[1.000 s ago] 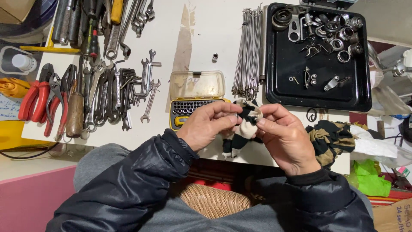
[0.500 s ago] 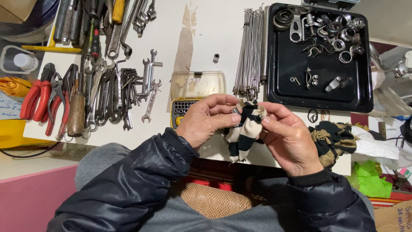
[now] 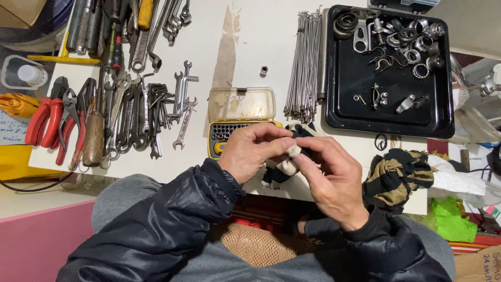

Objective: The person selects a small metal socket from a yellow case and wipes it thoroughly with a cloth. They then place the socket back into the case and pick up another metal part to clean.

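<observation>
Pinching black-and-white striped rag [image 3: 284, 168], left hand [image 3: 250, 154] and right hand [image 3: 331, 180] both closed on it, fingertips meeting, above near edge of white counter [image 3: 250, 47]. Bit set case [image 3: 240, 117] just beyond hands. Black tray [image 3: 386, 112] far right; wrenches [image 3: 151, 112] left.

**Hands and frame edges hide much of the workbench**

A black-and-white rag [image 3: 282, 169] is bunched between the left hand [image 3: 250, 154] and right hand [image 3: 331, 180], and whatever the fingertips pinch inside it cannot be made out. The left hand also covers part of the yellow bit case [image 3: 237, 122]. Wrenches [image 3: 151, 31] run off the top edge. Small parts in the black tray [image 3: 339, 112] are too tiny to identify. A cardboard box [image 3: 477, 266] is cropped at the corner.
</observation>
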